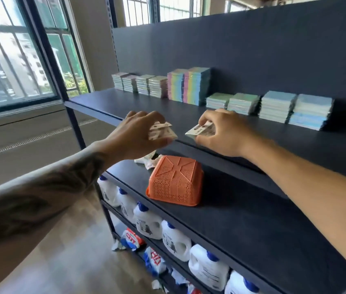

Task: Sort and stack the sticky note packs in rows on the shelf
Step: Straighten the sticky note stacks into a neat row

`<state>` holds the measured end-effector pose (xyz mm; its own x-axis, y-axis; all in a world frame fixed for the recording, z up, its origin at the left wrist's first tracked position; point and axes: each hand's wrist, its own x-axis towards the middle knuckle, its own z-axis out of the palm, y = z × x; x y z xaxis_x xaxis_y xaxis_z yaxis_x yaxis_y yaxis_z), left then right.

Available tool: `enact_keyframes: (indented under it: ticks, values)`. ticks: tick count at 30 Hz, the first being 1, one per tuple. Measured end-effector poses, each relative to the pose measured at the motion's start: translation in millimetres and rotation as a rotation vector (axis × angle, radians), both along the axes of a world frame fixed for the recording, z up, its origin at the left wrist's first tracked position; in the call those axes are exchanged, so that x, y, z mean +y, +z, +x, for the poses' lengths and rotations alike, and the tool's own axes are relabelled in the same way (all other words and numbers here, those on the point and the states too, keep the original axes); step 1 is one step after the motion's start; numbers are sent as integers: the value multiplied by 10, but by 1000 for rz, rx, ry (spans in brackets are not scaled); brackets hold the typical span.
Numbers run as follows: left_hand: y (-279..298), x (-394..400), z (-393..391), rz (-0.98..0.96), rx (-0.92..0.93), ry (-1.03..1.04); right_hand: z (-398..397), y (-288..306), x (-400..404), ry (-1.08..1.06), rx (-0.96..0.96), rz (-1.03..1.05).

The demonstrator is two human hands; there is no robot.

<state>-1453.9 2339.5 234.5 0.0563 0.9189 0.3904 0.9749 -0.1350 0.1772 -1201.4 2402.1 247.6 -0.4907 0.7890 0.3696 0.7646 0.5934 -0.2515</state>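
Before me stands a dark blue metal shelving unit [242, 60] with a solid back panel. Tall barred windows [8, 60] pour daylight from my left onto the brown wooden floor [72, 262].

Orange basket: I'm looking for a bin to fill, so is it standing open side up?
No, the orange basket lies upside down on the shelf.

The left hand [138, 132] hides much of its pack [162, 132]; print on both packs is too blurred to read.
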Motion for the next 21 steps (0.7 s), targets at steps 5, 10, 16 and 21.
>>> enact_keyframes:
  ticks: [5,10,16,21]
  values:
    - [-57,632,86,-66,7,-107,83,-57,495,-98,-56,-75]
    - [-12,1313,239,-140,28,-247,284,-78,816,-228,-63,-139]
    - [-31,2094,343,-177,29,-480,423,-144,986,-402,2,-204]
    - [27,2582,389,-230,66,-677,379,-115,1034,-508,32,-246]
